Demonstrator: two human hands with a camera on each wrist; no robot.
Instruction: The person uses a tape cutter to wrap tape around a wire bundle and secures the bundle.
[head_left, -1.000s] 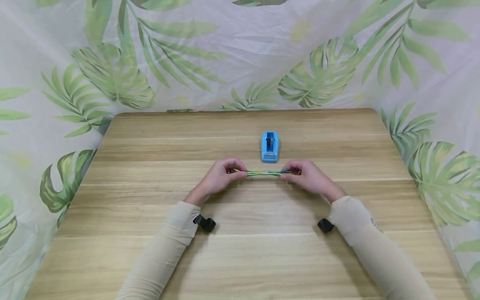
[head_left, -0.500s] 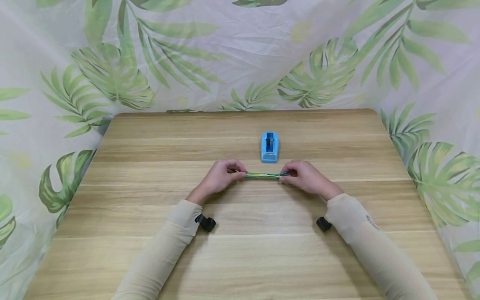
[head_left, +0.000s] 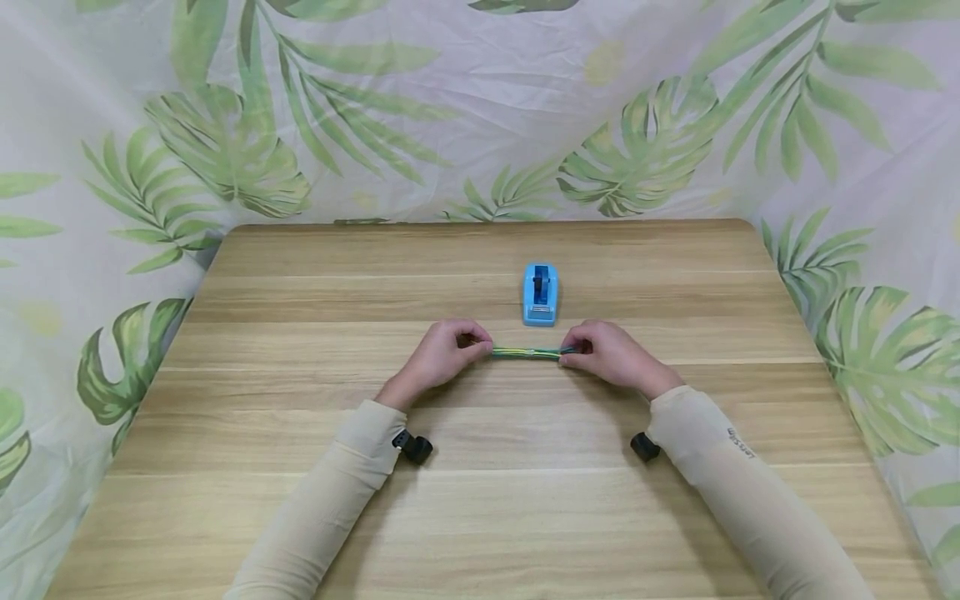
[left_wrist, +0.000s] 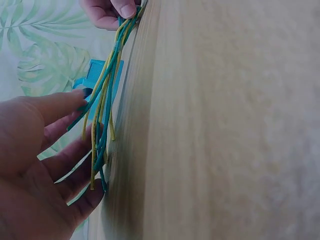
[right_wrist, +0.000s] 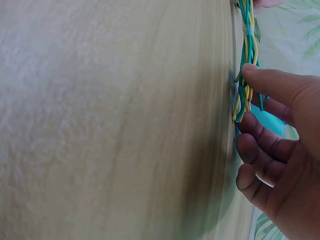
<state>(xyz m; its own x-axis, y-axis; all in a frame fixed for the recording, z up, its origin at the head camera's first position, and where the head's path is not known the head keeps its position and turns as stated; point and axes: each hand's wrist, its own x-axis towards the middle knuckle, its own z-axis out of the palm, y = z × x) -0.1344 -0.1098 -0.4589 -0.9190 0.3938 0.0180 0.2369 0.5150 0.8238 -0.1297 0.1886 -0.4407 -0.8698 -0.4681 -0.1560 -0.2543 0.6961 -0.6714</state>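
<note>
A bundle of several thin green and yellow wires (head_left: 528, 353) stretches level between my two hands over the table. At its left end, my left hand (head_left: 453, 350) pinches it between thumb and fingers. My right hand (head_left: 609, 352) pinches the right end, its thumb lying across the strands in the right wrist view. Uneven loose wire ends (left_wrist: 102, 150) fan out past the left thumb. Around the bundle's middle is a shiny clear patch that looks like tape (right_wrist: 248, 30). Just beyond the bundle stands a blue tape dispenser (head_left: 540, 296).
The wood-grain table (head_left: 525, 517) reaches back to a leaf-patterned cloth (head_left: 480, 108), which also hangs at both sides. A black wrist camera (head_left: 416, 450) sits at the left sleeve and another black camera (head_left: 645, 447) at the right.
The wire bundle has come down slightly toward me, and its strands look a little more spread. My right forearm has shifted slightly left. Both hands keep their pinch. The dispenser stays put.
</note>
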